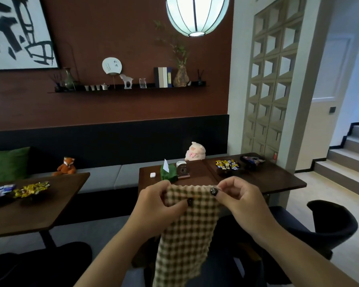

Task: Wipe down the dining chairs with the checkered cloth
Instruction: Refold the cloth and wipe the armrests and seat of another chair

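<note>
Head view: a person stands in a dining room and looks down at both bare hands, raised in front of the chest.
Cloth: a brown-and-cream checkered waffle-weave cloth hangs in the air between the hands. No surface carries it.
Cloth axis: its long side runs straight down from the top hem, and its lower end drops out of the bottom of the view.
Left hand: the left hand pinches the top left corner of the cloth between thumb and curled fingers.
Right hand: the right hand pinches the top right corner in the same way, so the hem is drawn level between the two hands.
Nearest chair: a dark, rounded, upholstered dining chair stands below and to the right of the hands, beside the near right corner of the dark wooden dining table.
Nearer hand: the right hand is closer to that chair than the left.
Other chair: a second dark seat shows at lower left, under the near edge of another dark wooden table.
Judgement: no chair looks touched by the cloth yet. The coming move likely means lowering the cloth down and rightward to the nearest chair.
</note>
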